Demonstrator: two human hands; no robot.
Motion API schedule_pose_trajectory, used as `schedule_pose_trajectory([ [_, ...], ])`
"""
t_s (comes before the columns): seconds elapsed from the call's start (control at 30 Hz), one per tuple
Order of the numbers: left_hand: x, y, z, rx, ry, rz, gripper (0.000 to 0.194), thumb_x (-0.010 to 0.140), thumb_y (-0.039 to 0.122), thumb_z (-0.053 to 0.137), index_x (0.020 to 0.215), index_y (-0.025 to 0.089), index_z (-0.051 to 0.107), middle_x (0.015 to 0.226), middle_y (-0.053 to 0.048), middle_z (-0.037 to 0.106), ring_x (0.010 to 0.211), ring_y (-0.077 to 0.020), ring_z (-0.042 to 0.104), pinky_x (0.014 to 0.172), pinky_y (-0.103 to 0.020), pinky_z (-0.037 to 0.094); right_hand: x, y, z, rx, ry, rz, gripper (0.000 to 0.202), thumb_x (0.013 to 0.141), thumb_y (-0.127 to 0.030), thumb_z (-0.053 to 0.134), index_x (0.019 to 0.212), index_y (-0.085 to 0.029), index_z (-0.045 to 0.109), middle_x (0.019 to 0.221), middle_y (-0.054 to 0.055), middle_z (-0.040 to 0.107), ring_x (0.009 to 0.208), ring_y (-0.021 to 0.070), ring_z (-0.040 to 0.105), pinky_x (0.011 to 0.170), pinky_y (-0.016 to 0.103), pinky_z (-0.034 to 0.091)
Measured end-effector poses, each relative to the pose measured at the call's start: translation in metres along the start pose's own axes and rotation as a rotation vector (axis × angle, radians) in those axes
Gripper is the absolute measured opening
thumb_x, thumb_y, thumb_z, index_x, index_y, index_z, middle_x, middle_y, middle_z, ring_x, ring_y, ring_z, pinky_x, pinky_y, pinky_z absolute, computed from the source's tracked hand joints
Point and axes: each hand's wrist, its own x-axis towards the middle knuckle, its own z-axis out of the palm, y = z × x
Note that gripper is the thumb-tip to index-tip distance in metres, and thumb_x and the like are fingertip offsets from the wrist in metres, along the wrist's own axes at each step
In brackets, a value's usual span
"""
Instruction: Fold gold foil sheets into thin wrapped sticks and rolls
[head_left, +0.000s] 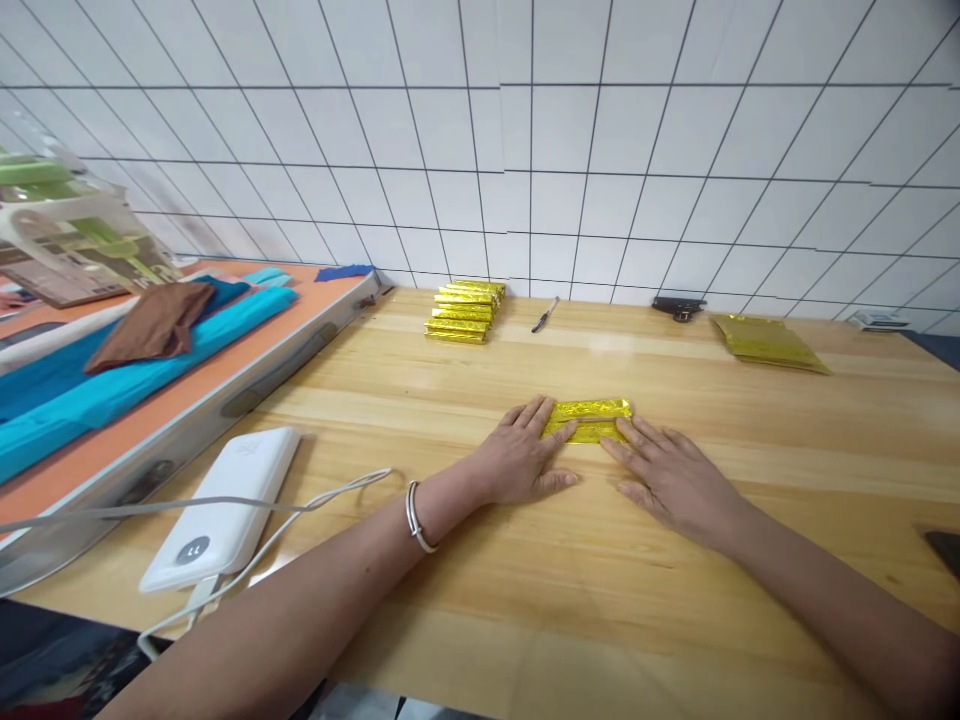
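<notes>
A strip of shiny gold foil paper (592,409) lies flat on the wooden table (465,580), with a lengthwise seam where its folded edges come near each other. My left hand (525,455) rests on its left end, fingers stretched out, a silver bangle on the wrist. On the right end lie the fingertips of my right hand (667,475), spread and flat. Both hands partly cover the strip's ends. Behind it, near the wall, sits a stack of folded gold strips (461,318). Farther right is a pile of flat gold foil sheets (769,343).
A pen-like tool (545,315) and a black clip-like object (679,307) lie by the tiled wall (570,130). At left are a white power bank (232,500) with a cable, an orange-topped box (330,292) bearing blue and brown material, and a green-lidded container (75,225).
</notes>
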Motion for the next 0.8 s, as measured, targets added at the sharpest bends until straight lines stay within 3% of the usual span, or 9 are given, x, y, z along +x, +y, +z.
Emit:
schedule_pose_trajectory([
  [0.13, -0.001, -0.001, 0.002, -0.008, 0.008, -0.002, 0.077, 0.081, 0.069, 0.023, 0.14, 0.02, 0.025, 0.146, -0.017, 0.02, 0.134, -0.0331, 0.015, 0.104, -0.045, 0.017, -0.017, 0.018, -0.004, 0.026, -0.043, 0.079, 0.051, 0.09, -0.051, 0.03, 0.137, -0.03, 0.034, 0.147, 0.003, 0.022, 0.134, 0.0276, 0.02, 0.1, 0.051, 0.029],
  [0.23, -0.001, -0.001, 0.003, -0.017, 0.019, -0.004, 0.076, 0.081, 0.07, 0.023, 0.139, 0.021, 0.026, 0.145, -0.017, 0.021, 0.134, -0.0332, 0.015, 0.104, -0.046, 0.017, -0.021, 0.025, -0.022, 0.058, -0.024, 0.134, 0.049, 0.088, -0.052, 0.033, 0.129, -0.028, 0.048, 0.148, 0.003, 0.022, 0.134, 0.0285, 0.02, 0.1, 0.049, 0.031],
  [0.3, -0.001, -0.001, 0.005, -0.02, 0.029, -0.007, 0.076, 0.081, 0.07, 0.023, 0.139, 0.021, 0.026, 0.145, -0.017, 0.021, 0.134, -0.0334, 0.015, 0.104, -0.046, 0.017, -0.013, 0.02, -0.038, 0.08, 0.054, 0.149, 0.048, 0.088, -0.051, 0.035, 0.123, -0.024, 0.054, 0.148, 0.004, 0.02, 0.134, 0.0282, 0.018, 0.103, 0.047, 0.029],
  [0.4, -0.001, -0.001, 0.005, -0.02, 0.038, -0.007, 0.076, 0.081, 0.07, 0.023, 0.139, 0.021, 0.026, 0.145, -0.017, 0.021, 0.134, -0.0336, 0.015, 0.104, -0.046, 0.017, 0.015, 0.001, -0.05, 0.126, 0.164, 0.142, 0.049, 0.091, -0.046, 0.03, 0.126, -0.019, 0.05, 0.146, 0.006, 0.025, 0.135, 0.0237, 0.019, 0.108, 0.041, 0.025],
  [0.57, -0.001, 0.0, 0.004, -0.012, 0.03, 0.007, 0.076, 0.081, 0.07, 0.022, 0.14, 0.021, 0.023, 0.146, -0.018, 0.02, 0.134, -0.0333, 0.015, 0.104, -0.046, 0.016, 0.063, -0.022, -0.022, 0.174, -0.008, 0.035, 0.062, 0.09, -0.054, 0.022, 0.139, -0.016, 0.032, 0.149, 0.009, 0.015, 0.136, 0.0252, 0.014, 0.107, 0.045, 0.022],
  [0.67, -0.003, -0.003, 0.002, -0.013, 0.017, 0.018, 0.076, 0.082, 0.07, 0.022, 0.14, 0.021, 0.025, 0.147, -0.016, 0.017, 0.135, -0.033, 0.013, 0.105, -0.046, 0.016, 0.069, -0.018, 0.0, 0.168, -0.069, 0.014, 0.072, 0.088, -0.06, 0.021, 0.143, -0.014, 0.016, 0.149, 0.01, 0.011, 0.136, 0.025, 0.01, 0.109, 0.046, 0.017],
  [0.8, -0.011, -0.009, -0.003, -0.039, -0.021, 0.047, 0.078, 0.082, 0.069, 0.022, 0.14, 0.018, 0.023, 0.147, -0.014, 0.017, 0.136, -0.0301, 0.012, 0.107, -0.043, 0.015, 0.064, -0.011, 0.012, 0.153, -0.054, -0.003, 0.073, 0.087, -0.061, 0.019, 0.144, -0.017, 0.011, 0.15, 0.008, 0.008, 0.137, 0.0244, 0.007, 0.11, 0.045, 0.014],
])
